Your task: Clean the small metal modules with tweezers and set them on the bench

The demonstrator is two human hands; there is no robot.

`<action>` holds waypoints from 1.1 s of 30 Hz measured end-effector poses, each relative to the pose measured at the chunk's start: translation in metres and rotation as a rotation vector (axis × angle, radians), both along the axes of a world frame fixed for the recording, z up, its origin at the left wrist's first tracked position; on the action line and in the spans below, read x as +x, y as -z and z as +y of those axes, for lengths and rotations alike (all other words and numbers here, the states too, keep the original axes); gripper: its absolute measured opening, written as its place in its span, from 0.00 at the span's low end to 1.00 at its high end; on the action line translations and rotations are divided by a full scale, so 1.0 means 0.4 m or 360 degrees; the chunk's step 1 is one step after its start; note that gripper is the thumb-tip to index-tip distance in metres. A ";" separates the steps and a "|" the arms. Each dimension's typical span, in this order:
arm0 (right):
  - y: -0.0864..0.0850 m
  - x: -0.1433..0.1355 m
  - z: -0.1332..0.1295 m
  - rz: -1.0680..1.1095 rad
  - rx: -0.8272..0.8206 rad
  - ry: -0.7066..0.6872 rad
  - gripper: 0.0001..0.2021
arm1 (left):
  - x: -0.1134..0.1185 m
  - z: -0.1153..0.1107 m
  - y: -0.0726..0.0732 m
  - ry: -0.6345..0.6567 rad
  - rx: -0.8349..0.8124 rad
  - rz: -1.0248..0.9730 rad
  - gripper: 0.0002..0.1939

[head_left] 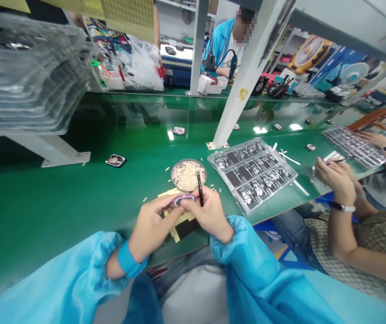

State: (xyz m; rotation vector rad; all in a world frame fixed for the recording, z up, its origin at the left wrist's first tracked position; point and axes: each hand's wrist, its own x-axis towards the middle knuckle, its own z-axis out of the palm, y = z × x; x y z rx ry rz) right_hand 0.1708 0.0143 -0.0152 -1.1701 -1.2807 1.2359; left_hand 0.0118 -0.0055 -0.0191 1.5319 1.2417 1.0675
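My left hand (152, 227) is closed on a small rounded device housing (183, 197) with a purple rim, like a watch case, held above the bench. My right hand (210, 212) grips a pair of black tweezers (199, 188) that point up and away, while its thumb and fingertips press on the same housing. What lies inside the housing is mostly covered by fingers. Just beyond is a round dish (172, 176) full of tiny pale pieces, several of them scattered around it. Under my hands lies a dark pad (186, 228) with yellow tape strips.
A clear tray (228, 185) of small parts lies to the right, beside white strips (301, 187). Another housing (115, 160) rests at left. A white post (233, 99) and stacked trays (27, 85) rise behind. A co-worker's hands (338, 177) are at right.
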 end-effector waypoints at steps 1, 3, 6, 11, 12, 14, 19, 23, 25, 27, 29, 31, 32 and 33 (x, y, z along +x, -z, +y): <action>0.002 -0.001 0.000 0.0006 0.0024 -0.0001 0.12 | 0.000 -0.002 0.000 -0.0021 0.0051 0.0019 0.12; 0.010 0.000 0.002 0.0008 0.0060 -0.0018 0.11 | 0.000 -0.003 0.001 -0.0062 0.0114 0.0046 0.12; 0.021 0.011 0.009 -0.0119 0.0125 -0.0038 0.11 | -0.003 0.003 0.005 -0.0051 0.0037 -0.0019 0.14; 0.001 0.048 0.022 -0.0476 0.0692 -0.0030 0.13 | -0.006 0.016 0.013 -0.0045 0.0010 0.0062 0.15; -0.005 0.054 0.025 -0.0497 0.0820 -0.0074 0.11 | -0.007 0.017 0.013 -0.0061 0.0056 0.0124 0.15; -0.011 0.063 0.030 -0.0536 0.1006 -0.0182 0.07 | -0.007 0.017 0.011 -0.0084 0.0148 0.0229 0.14; -0.009 0.074 0.033 -0.0648 0.1056 -0.0285 0.05 | -0.007 0.016 0.002 -0.0084 0.0215 0.0338 0.14; -0.012 0.078 0.030 -0.0713 0.0967 -0.0315 0.05 | -0.006 0.014 -0.003 -0.0066 0.0229 0.0387 0.15; -0.014 0.080 0.031 -0.0722 0.0942 -0.0342 0.06 | -0.007 0.015 -0.004 -0.0060 0.0257 0.0425 0.15; -0.014 0.080 0.035 -0.0725 0.0926 -0.0360 0.06 | -0.008 0.017 -0.004 -0.0051 0.0282 0.0459 0.14; -0.012 0.081 0.039 -0.0741 0.0921 -0.0375 0.07 | -0.010 0.021 -0.004 -0.0036 0.0297 0.0484 0.12; -0.011 0.082 0.041 -0.0788 0.0908 -0.0406 0.08 | -0.011 0.022 -0.002 -0.0024 0.0301 0.0508 0.10; -0.012 0.083 0.042 -0.0822 0.0896 -0.0430 0.08 | -0.012 0.022 -0.001 -0.0021 0.0304 0.0525 0.08; -0.013 0.083 0.043 -0.0854 0.0881 -0.0463 0.07 | -0.012 0.021 0.000 -0.0016 0.0309 0.0547 0.07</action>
